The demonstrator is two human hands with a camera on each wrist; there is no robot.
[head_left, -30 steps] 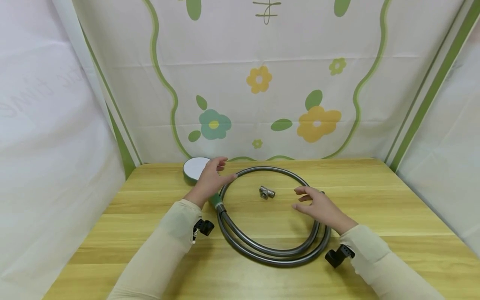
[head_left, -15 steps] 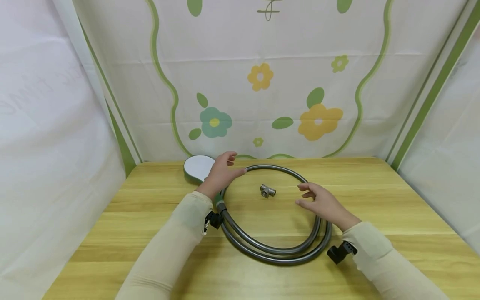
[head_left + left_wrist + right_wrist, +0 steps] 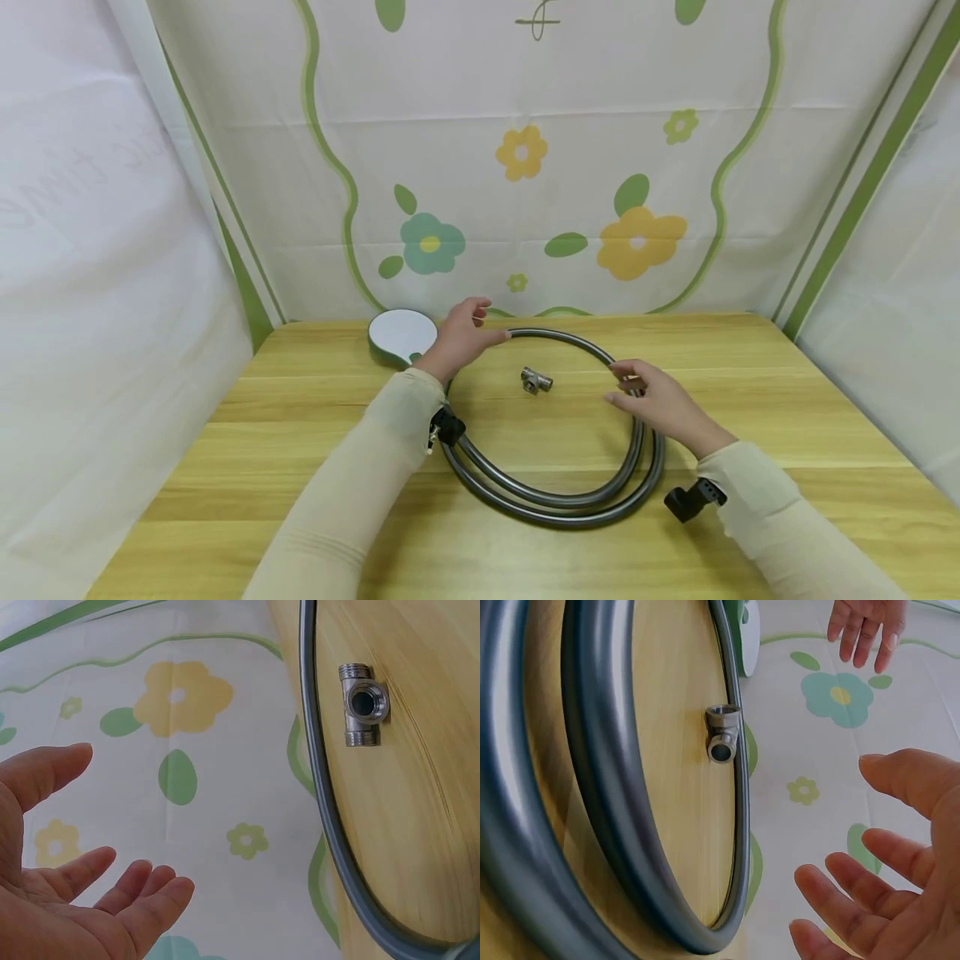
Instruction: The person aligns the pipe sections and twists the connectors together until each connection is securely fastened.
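Note:
A shower head (image 3: 402,335) with a white face and green body lies at the back left of the table. Its grey metallic shower hose (image 3: 558,501) is coiled in loops to the right. Inside the coil sits a small metal tee fitting (image 3: 536,381), its threaded ends plain in the left wrist view. My left hand (image 3: 459,337) hovers over the coil's left side, beside the shower head, fingers loosely bent around nothing; it hides the shower head's handle. Above the coil's right side hangs my right hand (image 3: 666,406), also holding nothing, thumb apart from the fingers.
The wooden table (image 3: 750,383) runs back to a white cloth wall (image 3: 570,175) printed with flowers. More white cloth hangs at the left and right. A black wrist camera (image 3: 693,500) is strapped at each sleeve.
My left hand has moved to the right and slightly away, uncovering more of the shower head. My right hand has shifted a little to the right. The hose and fitting stay put.

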